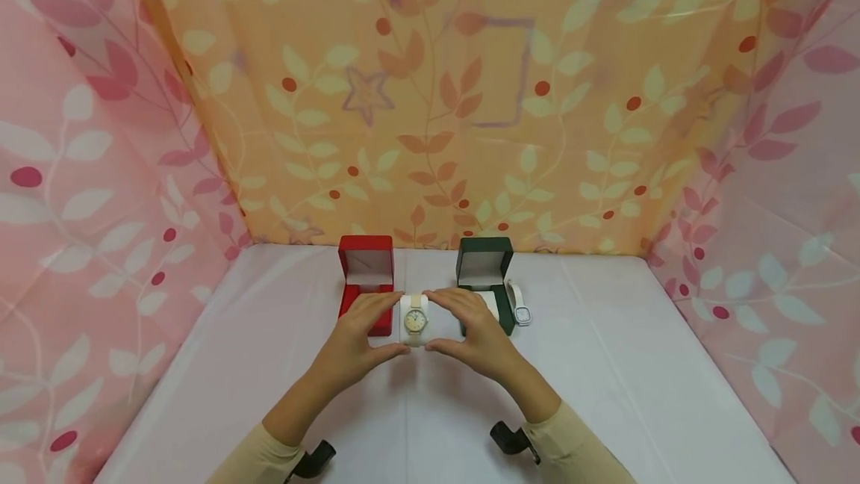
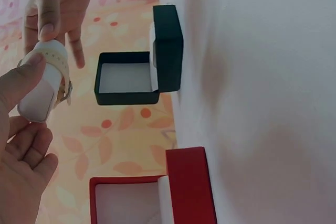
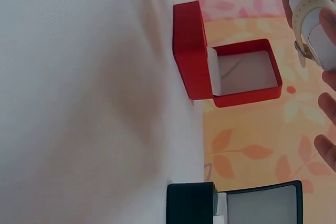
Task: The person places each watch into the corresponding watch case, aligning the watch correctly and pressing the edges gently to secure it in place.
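Observation:
Both hands hold a white watch cushion up above the table, between two open watch boxes. Around it is fastened a wristwatch with a cream strap and a round dial, the dial towards the head camera. My left hand pinches one end of the cushion between thumb and fingers. At the other end, my right hand pinches it the same way. The strap's buckle shows on the underside in the right wrist view. Behind the left hand stands the red box, partly covered by it.
The dark green box stands open behind the right hand, with a white cushion inside. A second watch, with a white strap and squarish case, lies against its right side. The white table is bounded by patterned curtains.

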Demonstrator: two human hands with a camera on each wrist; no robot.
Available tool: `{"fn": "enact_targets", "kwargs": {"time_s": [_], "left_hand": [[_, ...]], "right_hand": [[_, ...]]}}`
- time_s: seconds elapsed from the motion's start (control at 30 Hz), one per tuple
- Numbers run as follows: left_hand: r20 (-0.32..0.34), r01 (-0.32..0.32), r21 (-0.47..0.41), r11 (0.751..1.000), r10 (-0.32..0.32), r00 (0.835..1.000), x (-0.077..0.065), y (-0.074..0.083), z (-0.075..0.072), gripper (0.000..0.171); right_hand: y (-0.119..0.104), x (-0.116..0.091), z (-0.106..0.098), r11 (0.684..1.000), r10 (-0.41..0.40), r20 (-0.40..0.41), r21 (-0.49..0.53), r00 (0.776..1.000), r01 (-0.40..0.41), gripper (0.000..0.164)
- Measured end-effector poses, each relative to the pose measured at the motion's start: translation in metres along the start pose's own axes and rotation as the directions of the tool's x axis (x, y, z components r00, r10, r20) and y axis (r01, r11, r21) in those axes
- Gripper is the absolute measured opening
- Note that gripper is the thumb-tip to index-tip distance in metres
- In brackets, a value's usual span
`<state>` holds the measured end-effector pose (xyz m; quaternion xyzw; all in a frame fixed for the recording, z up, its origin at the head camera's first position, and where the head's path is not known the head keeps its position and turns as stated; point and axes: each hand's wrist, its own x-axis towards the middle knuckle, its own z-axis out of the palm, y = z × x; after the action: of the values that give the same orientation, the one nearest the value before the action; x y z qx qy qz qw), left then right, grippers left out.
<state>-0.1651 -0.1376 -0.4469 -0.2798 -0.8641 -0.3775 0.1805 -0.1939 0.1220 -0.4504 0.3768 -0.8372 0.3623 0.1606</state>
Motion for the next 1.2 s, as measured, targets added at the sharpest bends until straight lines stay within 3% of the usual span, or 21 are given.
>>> {"fn": "enact_targets", "kwargs": {"time_s": [0.23, 0.57, 1.2], "left_hand": [[-0.012, -0.026, 0.000, 1.000, 0.026, 1.000, 0.002, -0.007, -0.004, 0.089], [0.006, -0.029, 0.034, 0.999, 0.029, 1.000, 0.008, -0.015, -0.020, 0.084], [0.091, 0.079, 0.022, 0.997, -0.080, 0.993, 0.009, -0.044, -0.039, 0.085]], "right_hand": [[0.004, 0.011, 0.005, 0.998, -0.064, -0.012, -0.014, 0.998, 0.064, 0.080], [0.005, 0.028, 0.014, 1.000, -0.001, 0.013, 0.007, 1.000, 0.001, 0.080], [0.014, 0.056, 0.043, 1.000, 0.003, 0.028, 0.010, 1.000, -0.003, 0.078]]}}
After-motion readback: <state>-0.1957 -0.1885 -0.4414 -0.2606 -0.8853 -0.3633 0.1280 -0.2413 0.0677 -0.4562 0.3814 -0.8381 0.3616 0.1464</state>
